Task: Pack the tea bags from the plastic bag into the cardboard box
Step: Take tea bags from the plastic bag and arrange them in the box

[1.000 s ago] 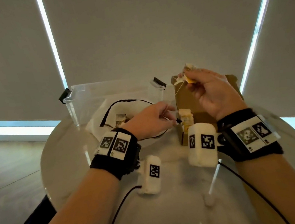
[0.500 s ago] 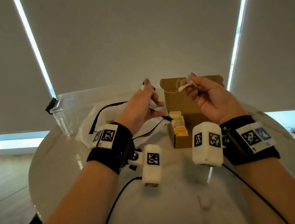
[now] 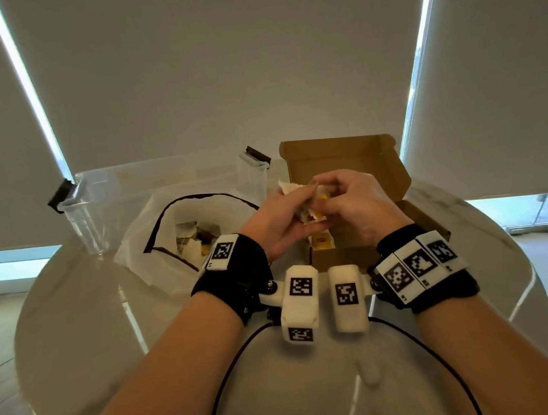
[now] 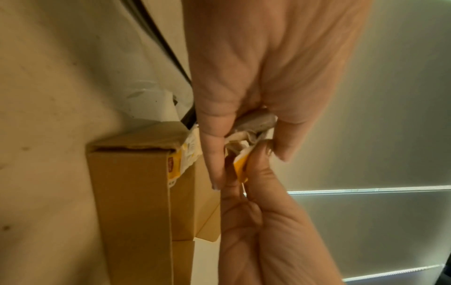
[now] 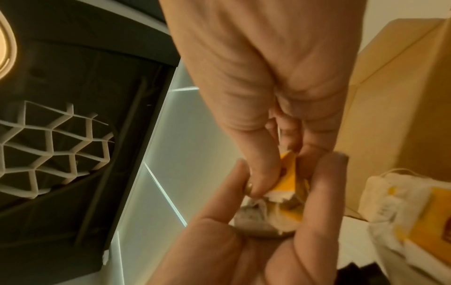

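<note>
In the head view, both hands are meeting at the centre of the frame, just above the open cardboard box. The left hand and the right hand are each curling their fingers round one tea bag, pinching it between them. The step, as I judge it, is tidying the bag and its string before laying it in — best done by keeping the string and yellow tag folded flat against the pouch, so that nothing is trailing over the box wall. To the left of centre, the plastic bag is lying open on the bench, with more tea bags showing inside it. Behind it, a clear plastic tub is standing; I cannot tell whether anything is in it.

In the left wrist view, the thumb and fingers of the left hand are squeezing the crumpled paper pouch, while the right hand is coming up from the bottom of the frame and pinching the yellow tag. At the left of centre, packed tea bags are standing against the box's inner wall.

In the right wrist view, the same pinch is showing — the tag is sitting between the right thumb and fingers. At the lower right, the packed bags are lying in the box, only part of it filled.
</note>
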The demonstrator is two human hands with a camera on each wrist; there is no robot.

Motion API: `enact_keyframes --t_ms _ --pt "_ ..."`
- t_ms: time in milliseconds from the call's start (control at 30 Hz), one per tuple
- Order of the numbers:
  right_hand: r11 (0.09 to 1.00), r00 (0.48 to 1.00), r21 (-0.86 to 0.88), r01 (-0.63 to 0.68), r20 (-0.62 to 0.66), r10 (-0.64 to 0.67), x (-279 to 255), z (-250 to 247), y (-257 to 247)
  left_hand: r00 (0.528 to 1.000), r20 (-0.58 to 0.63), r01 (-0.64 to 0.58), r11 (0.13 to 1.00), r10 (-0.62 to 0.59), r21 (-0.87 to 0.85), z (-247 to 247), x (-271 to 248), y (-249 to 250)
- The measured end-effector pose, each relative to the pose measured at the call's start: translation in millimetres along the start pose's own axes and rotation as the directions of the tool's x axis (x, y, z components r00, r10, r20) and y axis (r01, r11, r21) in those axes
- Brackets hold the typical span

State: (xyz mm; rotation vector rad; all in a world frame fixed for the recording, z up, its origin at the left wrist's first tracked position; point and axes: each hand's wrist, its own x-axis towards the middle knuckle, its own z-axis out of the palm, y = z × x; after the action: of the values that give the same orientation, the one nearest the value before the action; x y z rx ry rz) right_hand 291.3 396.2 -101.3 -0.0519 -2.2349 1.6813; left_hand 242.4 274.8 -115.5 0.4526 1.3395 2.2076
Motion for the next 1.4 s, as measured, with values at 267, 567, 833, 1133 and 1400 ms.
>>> enact_keyframes --t_ms 267,567,833,1133,1400 --pt "0.985 0.984 -0.109 0.134 0.13 -0.119 -1.9 2.7 -2.4 0.978 -0.209 -0.027 1.0 0.025 -0.005 -12.0 -3.3 0.6" --pt "0.999 0.969 0.009 0.052 0.243 -0.053 -3.0 0.0 -5.6 0.931 -0.341 -0.123 0.991 0.135 0.055 -19.9 -3.3 3.7" --pt "0.998 0.995 0.03 -0.062 0.08 0.059 3.1 5.4 0.0 0.91 -0.353 -0.167 0.971 0.22 0.173 -20.1 -1.8 6.8" --pt "0.938 0.984 0.303 -0.17 -0.004 0.18 7.2 -1.7 -1.3 0.899 -0.366 -0.207 0.969 0.241 0.132 -25.3 -10.2 17.0" --pt "0.887 0.99 0.459 0.051 -0.139 0.015 7.0 -5.8 2.4 0.915 -0.348 -0.115 0.96 0.202 0.254 -23.3 -16.8 17.6"
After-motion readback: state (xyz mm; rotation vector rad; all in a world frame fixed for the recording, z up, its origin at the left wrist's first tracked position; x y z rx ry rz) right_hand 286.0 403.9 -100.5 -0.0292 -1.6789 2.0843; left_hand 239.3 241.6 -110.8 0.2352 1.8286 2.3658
